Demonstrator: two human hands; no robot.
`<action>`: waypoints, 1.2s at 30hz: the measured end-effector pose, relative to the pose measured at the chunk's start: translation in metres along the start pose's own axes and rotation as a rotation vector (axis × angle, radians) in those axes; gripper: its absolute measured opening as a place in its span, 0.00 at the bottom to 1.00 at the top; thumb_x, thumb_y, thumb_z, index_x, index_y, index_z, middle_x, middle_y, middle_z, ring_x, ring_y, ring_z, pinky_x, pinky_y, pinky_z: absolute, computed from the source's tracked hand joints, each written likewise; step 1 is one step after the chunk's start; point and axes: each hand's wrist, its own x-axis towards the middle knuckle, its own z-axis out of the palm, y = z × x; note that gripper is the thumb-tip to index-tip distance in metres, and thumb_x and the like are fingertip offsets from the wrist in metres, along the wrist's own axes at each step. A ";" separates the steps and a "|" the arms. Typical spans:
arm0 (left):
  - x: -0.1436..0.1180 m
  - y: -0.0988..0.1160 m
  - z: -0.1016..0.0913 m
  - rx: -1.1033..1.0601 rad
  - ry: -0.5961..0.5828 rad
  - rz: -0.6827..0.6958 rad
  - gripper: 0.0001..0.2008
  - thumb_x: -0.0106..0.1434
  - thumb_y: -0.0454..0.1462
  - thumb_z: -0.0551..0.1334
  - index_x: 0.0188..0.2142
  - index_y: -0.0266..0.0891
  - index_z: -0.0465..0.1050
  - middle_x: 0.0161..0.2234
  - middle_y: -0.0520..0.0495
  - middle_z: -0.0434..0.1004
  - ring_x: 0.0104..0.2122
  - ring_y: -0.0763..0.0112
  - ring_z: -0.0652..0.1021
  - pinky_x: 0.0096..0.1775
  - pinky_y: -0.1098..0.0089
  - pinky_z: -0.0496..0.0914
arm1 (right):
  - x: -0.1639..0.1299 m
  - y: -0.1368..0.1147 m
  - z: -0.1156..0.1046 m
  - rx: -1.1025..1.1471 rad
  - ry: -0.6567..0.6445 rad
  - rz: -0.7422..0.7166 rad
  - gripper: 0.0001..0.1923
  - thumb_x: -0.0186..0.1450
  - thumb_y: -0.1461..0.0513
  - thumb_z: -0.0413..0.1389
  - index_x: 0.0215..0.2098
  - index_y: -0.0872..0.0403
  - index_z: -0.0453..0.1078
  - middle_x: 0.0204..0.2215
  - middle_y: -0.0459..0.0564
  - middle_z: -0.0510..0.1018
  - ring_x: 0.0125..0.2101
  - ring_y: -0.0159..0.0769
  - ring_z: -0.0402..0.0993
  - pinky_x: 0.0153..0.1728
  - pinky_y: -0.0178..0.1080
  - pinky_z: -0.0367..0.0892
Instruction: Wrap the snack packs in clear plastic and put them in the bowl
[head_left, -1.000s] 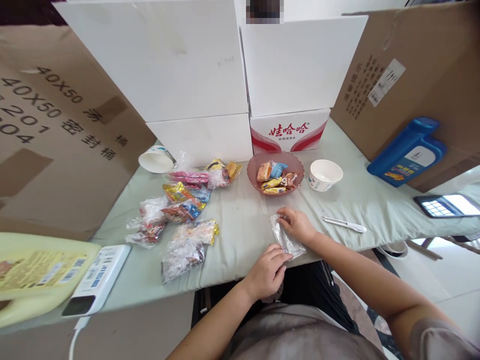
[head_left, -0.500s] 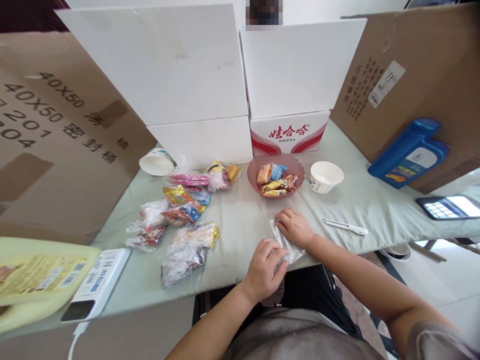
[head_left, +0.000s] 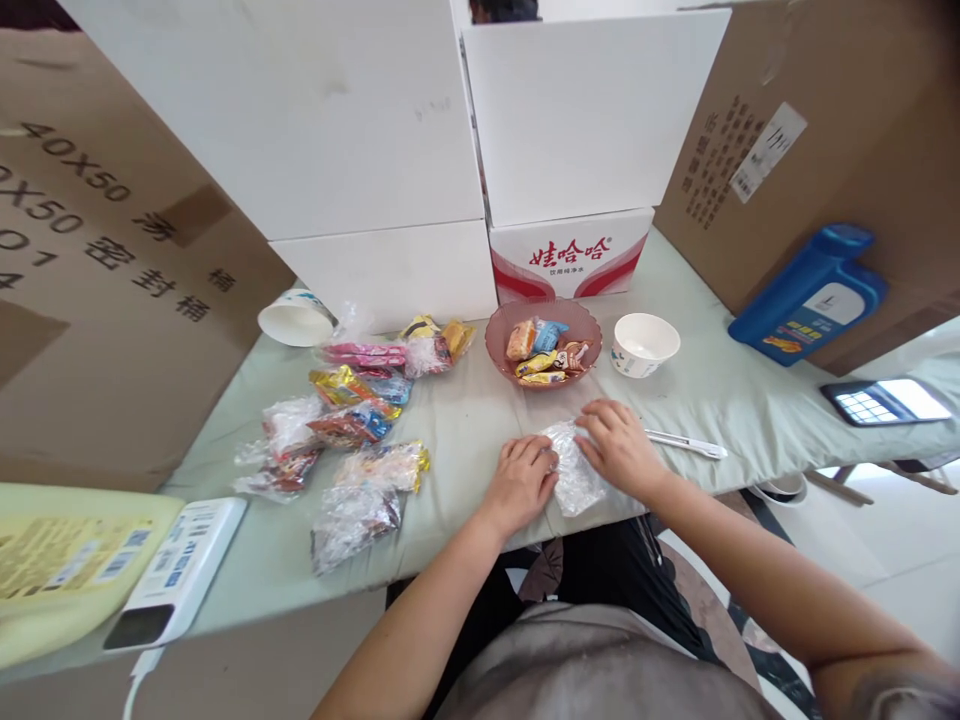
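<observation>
A crinkled clear plastic bag (head_left: pixel 574 472) lies spread near the table's front edge, between my two hands. My left hand (head_left: pixel 519 487) rests at its left edge, with the fingers stretched forward and the tips touching the plastic. From the right, my right hand (head_left: pixel 621 450) lies over the upper right part with its fingers apart, hiding that side. Just beyond the hands stands a pink translucent bowl (head_left: pixel 498 362) with several wrapped snacks (head_left: pixel 544 350) inside. Beside my right hand is a white utility knife (head_left: pixel 694 444).
A white paper bowl (head_left: pixel 645 345) stands right of the pink one; another paper cup (head_left: pixel 296 318) lies tipped at the left. Plastic-wrapped snack bundles (head_left: pixel 356 420) cover the left side. Cartons (head_left: pixel 574 255) wall the back. A blue bottle (head_left: pixel 814 295), phone (head_left: pixel 885 402) and power strip (head_left: pixel 180 570) sit outward.
My left hand has come down onto the plastic's left edge. My right hand has shifted right and the bag lies more spread out. The view has tilted slightly downward.
</observation>
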 end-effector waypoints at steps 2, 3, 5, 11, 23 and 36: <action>0.000 0.000 0.000 0.022 -0.015 0.006 0.14 0.66 0.34 0.56 0.50 0.42 0.70 0.55 0.45 0.71 0.55 0.58 0.67 0.55 0.52 0.60 | -0.029 -0.017 -0.003 0.072 -0.055 -0.182 0.20 0.67 0.55 0.52 0.55 0.56 0.67 0.54 0.59 0.71 0.58 0.50 0.60 0.56 0.53 0.59; 0.001 0.000 0.000 0.028 -0.024 0.010 0.15 0.66 0.34 0.56 0.51 0.43 0.70 0.56 0.46 0.70 0.56 0.58 0.66 0.55 0.51 0.60 | -0.046 -0.025 -0.001 0.077 -0.095 -0.251 0.25 0.67 0.54 0.53 0.59 0.57 0.64 0.57 0.60 0.69 0.60 0.50 0.58 0.58 0.53 0.58; 0.001 0.000 0.001 0.031 -0.044 0.016 0.16 0.66 0.33 0.56 0.52 0.45 0.70 0.56 0.47 0.71 0.55 0.58 0.67 0.55 0.52 0.60 | -0.081 -0.040 0.005 0.023 -0.152 -0.288 0.33 0.64 0.54 0.56 0.63 0.61 0.58 0.61 0.62 0.63 0.63 0.51 0.54 0.59 0.52 0.58; 0.001 0.000 0.000 0.030 -0.064 0.038 0.16 0.66 0.34 0.56 0.52 0.46 0.71 0.56 0.48 0.71 0.54 0.58 0.67 0.54 0.52 0.59 | -0.116 -0.042 0.011 -0.029 -0.105 -0.204 0.26 0.65 0.66 0.50 0.62 0.59 0.60 0.62 0.58 0.62 0.64 0.48 0.51 0.60 0.51 0.55; 0.000 0.003 -0.007 -0.017 -0.125 0.130 0.15 0.66 0.42 0.59 0.52 0.48 0.72 0.56 0.50 0.72 0.52 0.58 0.66 0.53 0.53 0.59 | -0.090 -0.034 0.000 0.164 -0.049 -0.319 0.13 0.69 0.66 0.48 0.48 0.51 0.70 0.42 0.51 0.77 0.49 0.41 0.68 0.54 0.49 0.61; -0.005 -0.012 0.008 -0.139 0.068 0.086 0.35 0.62 0.27 0.51 0.66 0.39 0.41 0.63 0.35 0.57 0.62 0.58 0.61 0.57 0.52 0.61 | -0.004 -0.010 0.011 0.009 -0.157 -0.112 0.12 0.71 0.61 0.47 0.43 0.55 0.72 0.31 0.51 0.75 0.32 0.36 0.72 0.33 0.36 0.61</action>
